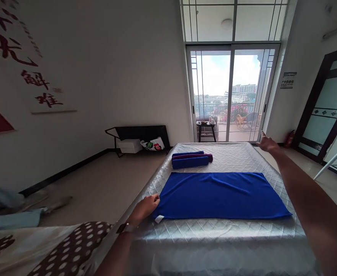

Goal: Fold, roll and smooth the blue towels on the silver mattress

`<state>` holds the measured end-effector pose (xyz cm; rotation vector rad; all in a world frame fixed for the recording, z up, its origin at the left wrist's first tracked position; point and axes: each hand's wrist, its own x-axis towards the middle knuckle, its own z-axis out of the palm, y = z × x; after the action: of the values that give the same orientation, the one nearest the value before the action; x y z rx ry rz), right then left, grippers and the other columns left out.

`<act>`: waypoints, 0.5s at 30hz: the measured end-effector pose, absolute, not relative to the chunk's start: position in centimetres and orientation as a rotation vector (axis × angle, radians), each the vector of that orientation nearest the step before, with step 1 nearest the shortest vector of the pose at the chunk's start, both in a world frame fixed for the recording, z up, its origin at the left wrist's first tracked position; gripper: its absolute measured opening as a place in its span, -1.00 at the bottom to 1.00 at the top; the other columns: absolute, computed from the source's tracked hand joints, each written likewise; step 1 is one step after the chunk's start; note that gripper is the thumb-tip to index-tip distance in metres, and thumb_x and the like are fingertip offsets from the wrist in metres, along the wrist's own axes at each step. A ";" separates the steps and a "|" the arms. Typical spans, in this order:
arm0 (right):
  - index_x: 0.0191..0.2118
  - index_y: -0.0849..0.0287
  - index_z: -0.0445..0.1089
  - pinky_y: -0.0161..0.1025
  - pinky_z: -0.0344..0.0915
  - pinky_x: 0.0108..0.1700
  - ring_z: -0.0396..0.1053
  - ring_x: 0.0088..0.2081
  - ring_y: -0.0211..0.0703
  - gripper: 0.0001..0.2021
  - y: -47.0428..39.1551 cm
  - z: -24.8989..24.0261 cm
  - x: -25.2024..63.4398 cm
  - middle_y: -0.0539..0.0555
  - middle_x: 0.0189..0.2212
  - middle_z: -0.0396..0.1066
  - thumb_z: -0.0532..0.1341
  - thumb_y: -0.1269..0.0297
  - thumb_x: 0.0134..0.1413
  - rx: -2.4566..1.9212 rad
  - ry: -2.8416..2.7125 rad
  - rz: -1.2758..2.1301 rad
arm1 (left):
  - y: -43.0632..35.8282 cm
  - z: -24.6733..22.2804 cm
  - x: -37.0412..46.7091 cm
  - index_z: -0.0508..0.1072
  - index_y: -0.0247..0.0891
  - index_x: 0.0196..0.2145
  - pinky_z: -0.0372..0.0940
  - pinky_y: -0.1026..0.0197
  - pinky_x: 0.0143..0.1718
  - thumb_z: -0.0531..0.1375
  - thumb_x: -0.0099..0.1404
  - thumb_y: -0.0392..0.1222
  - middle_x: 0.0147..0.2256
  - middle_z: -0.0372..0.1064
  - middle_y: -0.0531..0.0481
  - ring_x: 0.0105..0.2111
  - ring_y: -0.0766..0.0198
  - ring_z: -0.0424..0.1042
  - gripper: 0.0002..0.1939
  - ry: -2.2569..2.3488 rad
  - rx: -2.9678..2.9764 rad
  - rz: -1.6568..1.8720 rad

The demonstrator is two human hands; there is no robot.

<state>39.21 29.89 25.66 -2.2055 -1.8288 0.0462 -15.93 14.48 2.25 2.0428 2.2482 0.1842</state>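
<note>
A blue towel (222,195) lies spread out on a silvery quilted mattress (203,237), with soft wrinkles across it and a white tag (159,219) at its near left corner. At the towel's left edge is my left hand (145,207), its fingers curled together on the cloth; a dark band circles that wrist. My right hand (267,142) is stretched forward past the towel's far right corner, over the mattress's far right edge. Its index finger points out and nothing is held. Beyond the towel lie rolled towels, blue (189,162) and purple (210,158).
Brown-and-cream dotted bedding (70,245) is at the lower left, with a person's pale-clothed leg (13,219) beside it. A black folding frame (141,132) with a white box (129,146) leans by the wall. Sliding glass doors (231,92) stand ahead; white metal legs (333,161) are at right.
</note>
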 end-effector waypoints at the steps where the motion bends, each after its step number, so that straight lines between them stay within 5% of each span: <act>1: 0.46 0.34 -0.26 -0.02 0.29 0.09 0.33 0.19 0.23 -0.23 30.1 25.2 39.1 0.49 0.17 0.31 0.09 0.14 0.31 -2.196 -1.832 0.044 | 15.7 2.4 -16.0 0.52 -0.18 -0.27 0.28 0.20 -0.25 -0.01 0.36 -0.21 -0.25 0.56 -0.09 -0.25 0.15 0.53 -0.70 2.264 2.039 0.197; 10: 0.26 0.20 0.33 -0.12 0.29 0.15 0.37 0.17 0.07 -0.53 29.7 13.0 38.7 0.28 0.16 0.40 0.03 0.32 0.29 -2.228 -2.014 0.223 | 26.6 1.0 -13.8 0.46 -0.21 0.10 0.27 0.04 0.11 -0.03 0.40 -0.13 0.14 0.40 -0.18 0.09 0.04 0.40 -0.57 2.330 2.076 0.377; 15: 0.28 0.20 0.32 -0.11 0.21 0.25 0.24 0.28 0.03 -0.51 28.0 5.3 39.8 0.19 0.28 0.28 0.00 0.23 0.30 -2.196 -2.075 0.171 | 28.4 -1.6 -12.8 0.30 -0.16 0.28 0.14 0.01 0.27 -0.07 0.45 -0.06 0.29 0.24 -0.10 0.28 0.08 0.21 -0.49 2.250 2.147 0.415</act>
<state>39.75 28.00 5.34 -2.1963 -2.0751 0.1712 -12.77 28.45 -1.57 2.1474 2.2495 0.4148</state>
